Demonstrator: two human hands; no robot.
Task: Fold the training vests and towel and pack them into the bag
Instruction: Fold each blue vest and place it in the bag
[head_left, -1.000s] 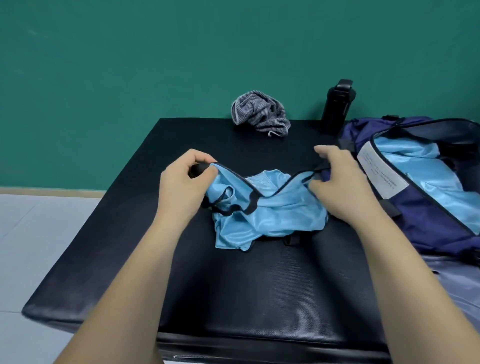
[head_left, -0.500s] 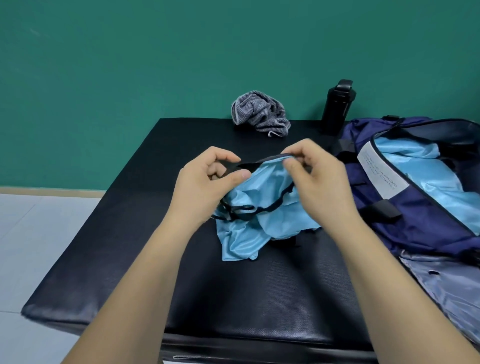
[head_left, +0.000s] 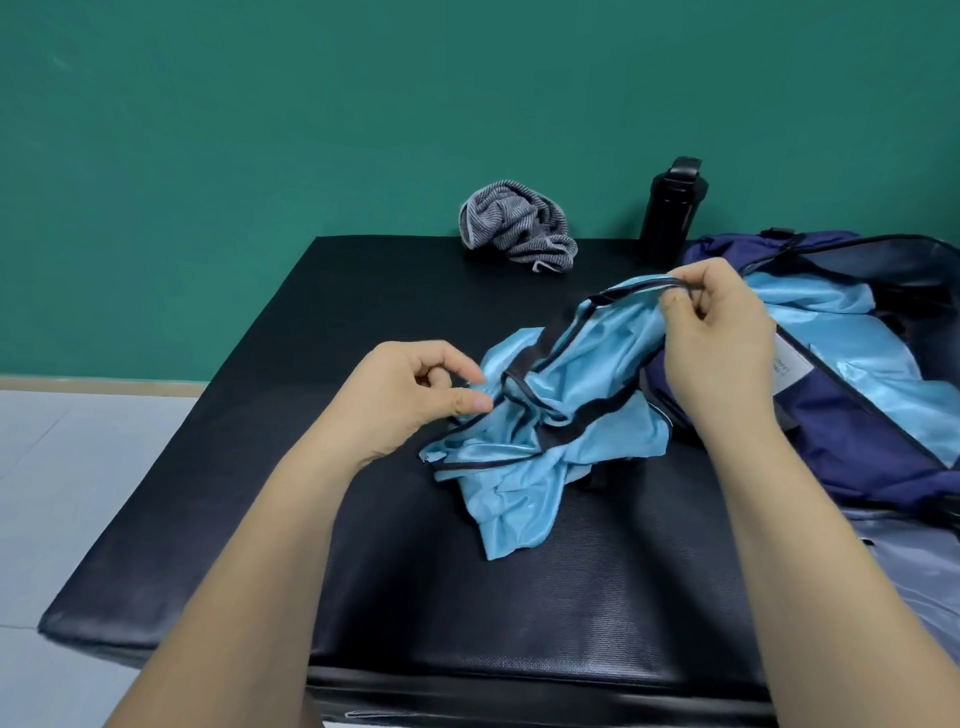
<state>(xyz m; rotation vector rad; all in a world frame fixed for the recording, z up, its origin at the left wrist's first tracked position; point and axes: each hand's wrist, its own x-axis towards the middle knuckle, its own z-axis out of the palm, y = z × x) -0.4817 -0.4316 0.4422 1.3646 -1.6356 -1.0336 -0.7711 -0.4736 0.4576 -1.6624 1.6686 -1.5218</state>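
A light-blue training vest with black trim lies crumpled in the middle of the black padded table. My right hand pinches its black-edged strap and holds it raised above the table. My left hand pinches the vest's left edge low near the table. The navy bag lies open at the right, with another light-blue vest inside it. A grey striped towel sits bunched at the table's far edge.
A black bottle stands at the far edge, between the towel and the bag. A green wall rises behind the table. A pale tiled floor lies to the left. Grey fabric lies by the bag at the right.
My hands came together over the vest, then parted. My right hand has drawn the strap up and to the right toward the bag; my left hand has dropped to the vest's left edge.
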